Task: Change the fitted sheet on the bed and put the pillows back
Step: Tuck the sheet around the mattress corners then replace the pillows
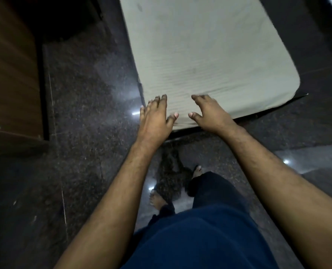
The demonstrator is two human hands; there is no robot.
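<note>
A pale grey-green mattress (209,55) lies low on a dark floor, its near end toward me. Its cover shows fine stripes and a few faint stains. My left hand (155,115) is spread over the mattress's near left corner, fingers straight and apart. My right hand (207,113) is over the near edge beside it, fingers loosely spread, thumb pointing left. Neither hand holds cloth. No pillows or loose sheet are in view.
Dark speckled polished floor (87,113) surrounds the mattress and reflects ceiling lights. A brown wooden cabinet or door (9,74) stands at the left. My bare feet (157,199) and dark blue trousers are below, close to the mattress end.
</note>
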